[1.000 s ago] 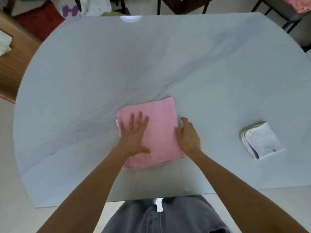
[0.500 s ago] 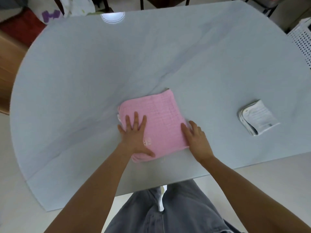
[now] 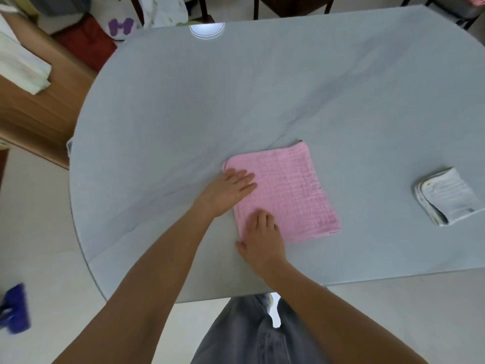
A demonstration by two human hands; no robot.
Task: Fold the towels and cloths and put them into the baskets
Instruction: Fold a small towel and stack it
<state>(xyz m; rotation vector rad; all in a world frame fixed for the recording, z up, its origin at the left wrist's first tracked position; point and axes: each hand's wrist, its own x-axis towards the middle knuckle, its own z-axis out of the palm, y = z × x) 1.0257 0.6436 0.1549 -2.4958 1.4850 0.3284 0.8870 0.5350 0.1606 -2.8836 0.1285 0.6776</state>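
A folded pink towel (image 3: 291,190) lies flat on the grey table (image 3: 236,106), near its front edge. My left hand (image 3: 228,190) rests flat on the towel's left side with straight fingers. Just below it, my right hand (image 3: 262,237) presses on the towel's near left corner, fingers slightly bent on the cloth. A small folded white cloth (image 3: 446,199) lies on the table to the right, apart from both hands. No basket is in view.
Wooden furniture (image 3: 34,111) with a pale cloth (image 3: 23,67) on it stands left of the table. Chair legs (image 3: 262,9) and a red cushion (image 3: 86,43) are beyond the far edge. A blue object (image 3: 14,308) lies on the floor at the left.
My right hand has moved from the towel's right edge to its near left corner. My left hand has turned and slid to the towel's left edge. The view shifted left.
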